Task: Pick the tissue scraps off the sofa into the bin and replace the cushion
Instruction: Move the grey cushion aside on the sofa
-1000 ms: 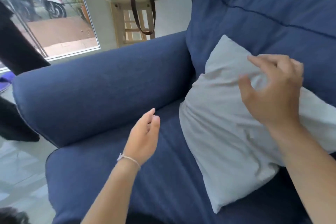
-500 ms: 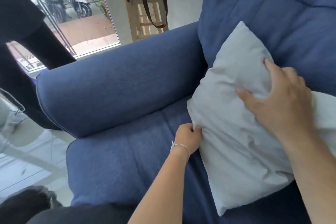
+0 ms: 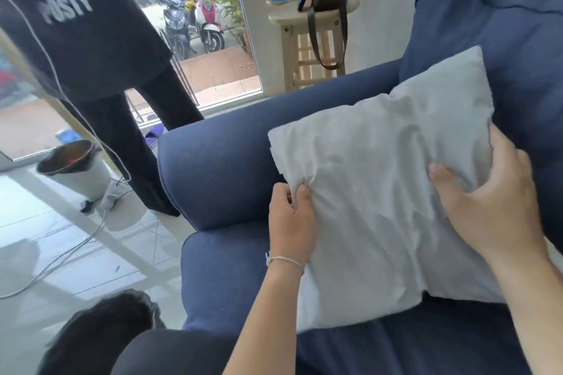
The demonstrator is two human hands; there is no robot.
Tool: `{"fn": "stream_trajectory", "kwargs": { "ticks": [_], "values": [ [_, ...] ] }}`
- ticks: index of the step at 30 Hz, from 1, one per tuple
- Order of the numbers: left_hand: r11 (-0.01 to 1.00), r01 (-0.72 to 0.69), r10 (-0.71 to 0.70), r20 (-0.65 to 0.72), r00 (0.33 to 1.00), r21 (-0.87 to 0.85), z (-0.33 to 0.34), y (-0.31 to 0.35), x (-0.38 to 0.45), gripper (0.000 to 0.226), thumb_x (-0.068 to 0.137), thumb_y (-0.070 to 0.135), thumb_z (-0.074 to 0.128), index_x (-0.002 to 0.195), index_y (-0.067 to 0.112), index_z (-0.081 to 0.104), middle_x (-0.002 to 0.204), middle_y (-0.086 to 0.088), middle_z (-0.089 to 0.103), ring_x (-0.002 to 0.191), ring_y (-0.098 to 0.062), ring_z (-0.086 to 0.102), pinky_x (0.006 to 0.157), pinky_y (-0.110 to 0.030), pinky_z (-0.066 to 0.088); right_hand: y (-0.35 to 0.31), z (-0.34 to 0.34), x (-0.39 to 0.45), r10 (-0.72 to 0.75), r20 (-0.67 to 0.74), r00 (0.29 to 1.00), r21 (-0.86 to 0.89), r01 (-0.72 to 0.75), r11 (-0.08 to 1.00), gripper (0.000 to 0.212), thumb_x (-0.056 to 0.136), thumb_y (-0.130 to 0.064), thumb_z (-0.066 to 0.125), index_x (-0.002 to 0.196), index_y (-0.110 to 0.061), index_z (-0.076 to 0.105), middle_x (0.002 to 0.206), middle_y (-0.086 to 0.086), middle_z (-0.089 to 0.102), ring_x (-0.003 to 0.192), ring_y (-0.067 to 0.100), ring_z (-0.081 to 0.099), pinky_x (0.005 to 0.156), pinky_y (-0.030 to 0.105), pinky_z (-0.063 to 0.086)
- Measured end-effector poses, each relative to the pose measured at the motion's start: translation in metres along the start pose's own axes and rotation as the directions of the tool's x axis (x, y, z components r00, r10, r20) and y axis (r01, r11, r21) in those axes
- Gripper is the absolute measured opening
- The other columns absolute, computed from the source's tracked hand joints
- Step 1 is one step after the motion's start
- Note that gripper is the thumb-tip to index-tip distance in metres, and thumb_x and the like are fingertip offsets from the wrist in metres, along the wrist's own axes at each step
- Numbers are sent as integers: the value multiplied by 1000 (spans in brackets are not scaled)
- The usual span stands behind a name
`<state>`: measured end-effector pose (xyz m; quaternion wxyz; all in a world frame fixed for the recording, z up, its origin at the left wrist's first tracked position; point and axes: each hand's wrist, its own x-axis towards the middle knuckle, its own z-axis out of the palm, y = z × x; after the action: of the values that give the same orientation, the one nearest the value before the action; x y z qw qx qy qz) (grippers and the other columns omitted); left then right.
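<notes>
Fingers (image 3: 303, 192) of the left hand (image 3: 292, 225) pinch a fold of the cushion (image 3: 380, 192) at its left edge, thumb and forefinger squeezed together on the fabric with a pucker between them; right hand (image 3: 493, 210) curls round the cushion's right edge, thumb pressed into the front face, other fingers wrapped behind and mostly hidden. Both hands grip the cushion, which sits in the corner of the sofa (image 3: 231, 179), leaning toward the backrest and near the left armrest, lower edge down on the seat or close to it, can't tell if it bears weight there. Progress, judged: no tissue scraps visible on the exposed seat or armrest, so scrap pickup looks done, though the area under and behind the cushion is hidden. The bin (image 3: 73, 167) stands on the floor well apart from the sofa, lid open, something dark and reddish inside, contents unclear. Cushion replacement seems the step in hand, near the end; left to do is probably seating it square against the backrest and letting go. Cushion look: pale grey, plain cloth cover, roughly square, soft and underfilled, heavily creased across the middle, corners floppy, top right corner pointing up against the blue backrest. No stains or scraps seen on it. A standing person in dark clothes (image 3: 100, 49) is beside the bin.
</notes>
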<state>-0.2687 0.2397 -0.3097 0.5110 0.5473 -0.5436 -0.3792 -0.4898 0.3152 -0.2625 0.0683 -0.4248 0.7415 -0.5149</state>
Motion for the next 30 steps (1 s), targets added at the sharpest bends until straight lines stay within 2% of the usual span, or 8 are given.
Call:
{"fn": "stream_trajectory", "kwargs": {
  "ticks": [6,11,15,17,19,22,24,30],
  "values": [
    [986,-164,164,-264,950,21,-67,16,32,30,97,21,63,74,14,45,55,22,46,49,2,42,49,-10,37,-29,68,9,-40,145,989,241,4,970,84,82,-46,74,152,-36,28,139,-15,36,125,4,37,103,34,33],
    [994,-33,72,-416,907,100,-124,-10,56,20,95,22,62,79,19,51,69,11,55,61,-2,53,55,-15,41,-46,146,16,-165,366,916,287,57,956,83,87,-47,72,153,-38,24,147,-10,37,127,7,39,102,32,33],
    [970,142,-57,-381,923,199,-160,-29,60,18,91,16,65,105,17,55,98,-3,62,99,-21,63,82,-32,50,-41,180,20,-124,458,880,96,89,991,81,88,-55,65,154,-30,24,149,5,34,135,29,41,109,47,40],
    [903,-62,216,-324,921,426,-164,-24,56,39,84,20,74,116,19,51,113,-1,54,117,-12,52,101,-33,43,-38,181,20,-255,305,917,-49,282,958,81,89,-57,60,155,-24,24,152,9,29,140,36,32,114,53,34],
    [729,-302,471,-130,873,614,-160,-14,57,67,78,39,78,133,19,46,134,-4,43,142,-25,33,120,-40,27,-43,181,23,-512,189,838,-66,531,845,84,86,-58,59,156,-23,26,156,11,27,146,36,25,118,53,26],
    [482,-466,557,151,816,742,-145,5,79,96,75,68,67,150,18,32,157,-10,28,155,-32,4,124,-45,12,-65,190,36,-767,216,604,30,782,623,84,88,-63,55,158,-23,29,162,8,26,153,29,18,124,47,15],
    [412,-491,519,245,819,768,-134,11,100,97,80,72,58,154,17,28,163,-8,23,155,-30,1,124,-50,12,-77,202,47,-788,311,532,-4,830,558,81,91,-63,48,158,-22,30,165,7,25,156,28,14,126,51,11],
    [467,-301,375,122,919,832,-138,-25,144,91,88,78,30,160,26,8,169,4,5,155,-17,-5,124,-48,4,-75,235,91,-662,474,580,-138,792,595,73,97,-65,20,161,-31,20,170,1,16,158,21,6,126,52,1]
  ]
}}
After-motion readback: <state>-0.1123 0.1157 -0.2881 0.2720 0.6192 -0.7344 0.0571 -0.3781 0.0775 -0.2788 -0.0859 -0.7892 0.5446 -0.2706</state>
